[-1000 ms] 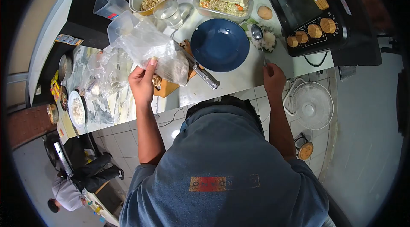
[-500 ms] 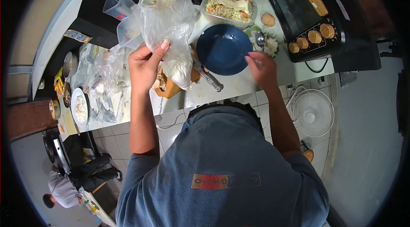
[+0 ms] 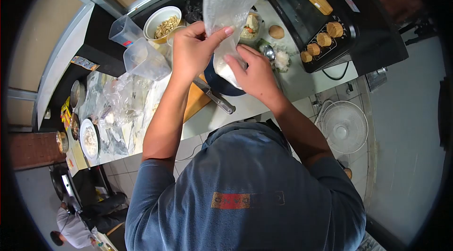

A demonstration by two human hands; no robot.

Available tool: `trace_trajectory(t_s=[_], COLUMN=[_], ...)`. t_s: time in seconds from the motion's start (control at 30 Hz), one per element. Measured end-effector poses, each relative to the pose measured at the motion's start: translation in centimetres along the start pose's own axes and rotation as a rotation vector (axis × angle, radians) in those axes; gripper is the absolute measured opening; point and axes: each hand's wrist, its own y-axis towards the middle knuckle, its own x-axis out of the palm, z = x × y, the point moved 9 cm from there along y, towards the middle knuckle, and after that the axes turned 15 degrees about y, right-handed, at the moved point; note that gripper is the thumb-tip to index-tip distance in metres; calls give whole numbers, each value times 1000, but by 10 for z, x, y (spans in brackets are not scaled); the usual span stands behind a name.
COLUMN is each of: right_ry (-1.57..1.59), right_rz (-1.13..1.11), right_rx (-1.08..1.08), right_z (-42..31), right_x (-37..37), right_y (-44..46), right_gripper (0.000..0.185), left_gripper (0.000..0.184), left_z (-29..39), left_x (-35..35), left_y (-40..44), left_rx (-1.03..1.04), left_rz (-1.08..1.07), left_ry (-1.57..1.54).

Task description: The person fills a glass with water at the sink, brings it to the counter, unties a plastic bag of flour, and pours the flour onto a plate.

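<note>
A clear plastic bag (image 3: 231, 3) with white powder at its bottom hangs over the blue bowl (image 3: 222, 86), hiding most of it. My left hand (image 3: 192, 52) pinches the bag around its middle. My right hand (image 3: 257, 72) is closed on the bag lower down, just above the powder. A knife (image 3: 215, 96) lies left of the bowl, partly over a wooden cutting board (image 3: 196, 102). A spoon (image 3: 269, 53) rests by white chopped pieces (image 3: 282, 61) to the right of my right hand.
Behind the bag is a container of noodles (image 3: 251, 26), beside an egg (image 3: 276, 32). A black oven (image 3: 330, 29) stands right, a bowl of nuts (image 3: 163, 23) back left. Clear containers (image 3: 146, 59) and a plate (image 3: 89, 138) are left. A seated person (image 3: 73, 225) is lower left.
My left hand has carried the bag rightward over the blue bowl. My right hand has left the spoon and taken hold of the bag. The view has shifted.
</note>
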Motion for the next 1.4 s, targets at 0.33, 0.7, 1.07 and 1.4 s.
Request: trace_trajectory(t_s=[0.33,0.7,1.07,1.4], right_ry=[143,362,576,651], right_rz=[164,391,420,457], right_rx=[75,138,158,79], right_z=[25,63,69,61], right_x=[-39,-82,-98,-120], right_y=[-7,-23,-30,-27], right_gripper=[19,16,15,16], left_gripper=[23,33,13,29], left_z=[8,-4,-12,7], left_x=[45,74,100,99], left_y=[20,18,15,24], left_rx=[78,149,64,47], left_rz=[-150,-488,-536,-431], left_ry=[-272,-409,-307,-514])
